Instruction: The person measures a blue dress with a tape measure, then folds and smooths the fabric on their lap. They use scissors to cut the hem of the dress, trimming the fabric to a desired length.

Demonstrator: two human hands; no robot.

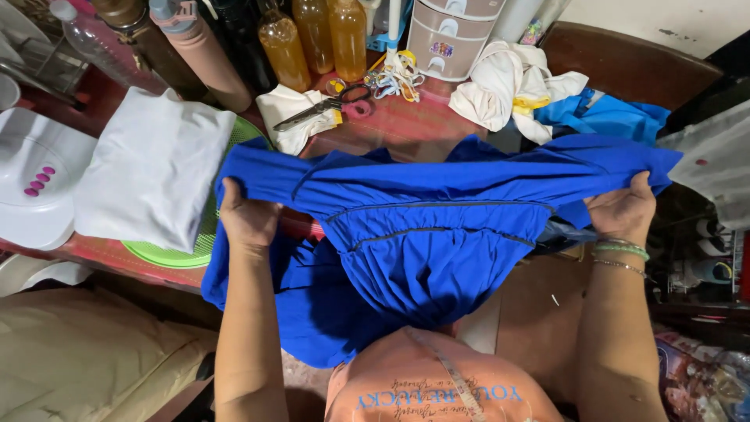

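A bright blue garment (422, 234) with gathered seams is stretched wide in front of me, hanging down over my lap. My left hand (247, 216) grips its upper edge at the left. At the right end my right hand (623, 209), with bracelets on the wrist, grips the same edge. The cloth sags between the two hands and hides the table's near edge.
Scissors (324, 109) lie on a white cloth behind the garment. A folded white fabric (152, 168) rests on a green tray (168, 254) at left, beside a white appliance (35, 184). Bottles of amber liquid (316, 35), a white cloth heap (508, 86) and more blue fabric (609, 117) stand farther back.
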